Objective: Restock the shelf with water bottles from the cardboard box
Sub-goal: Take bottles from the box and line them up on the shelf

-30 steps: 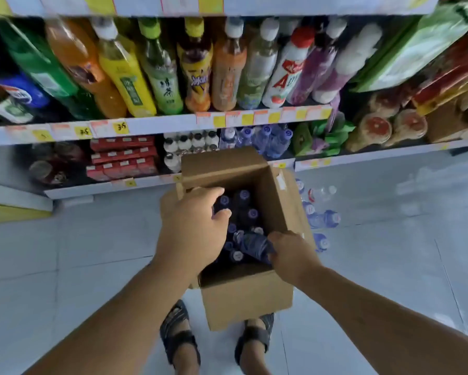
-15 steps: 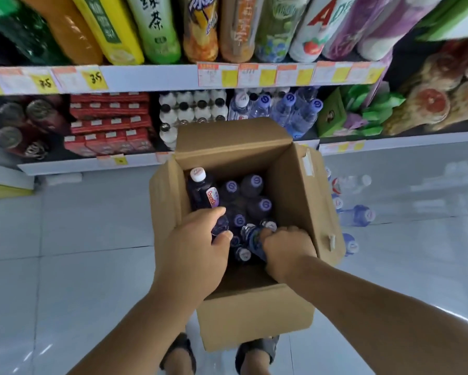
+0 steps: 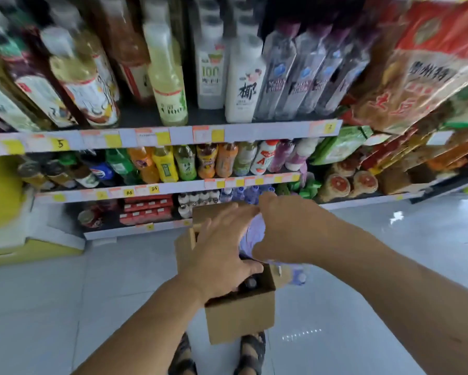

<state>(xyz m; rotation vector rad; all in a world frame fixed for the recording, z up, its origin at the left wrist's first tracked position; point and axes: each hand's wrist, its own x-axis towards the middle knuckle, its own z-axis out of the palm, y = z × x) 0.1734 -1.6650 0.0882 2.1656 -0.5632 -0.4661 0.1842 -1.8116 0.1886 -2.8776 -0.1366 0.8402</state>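
A person stands over an open brown cardboard box (image 3: 243,318) set on the pale tiled floor (image 3: 65,307), just in front of their dark sandals (image 3: 250,353). Both hands meet above the box's open top, with one pale violet, clear plastic water bottle (image 3: 251,234) between them. The bottle is blurred by motion and mostly covered, so only a strip of its body shows in the gap between the hands.

The left hand (image 3: 219,250) lies along the bottle's left side. Its fingers are stretched fairly straight and close together, pointing up and to the right, and the thumb is spread apart lower down, near the box's rim. The right hand (image 3: 287,228) covers the bottle from the right with its back to the camera. Its fingers bend away round the far side of the bottle, clasping it. The left fingertips touch the right hand at the bottle's upper end.

Below the hands, a dark-capped bottle (image 3: 250,283) stands inside the box. Another bottle (image 3: 299,276) lies on the floor just right of the box. Beyond the hands, blue-capped water bottles (image 3: 245,191) stand in a group on the white bottom shelf (image 3: 114,234), with small white-bodied bottles (image 3: 197,198) beside them on their left.
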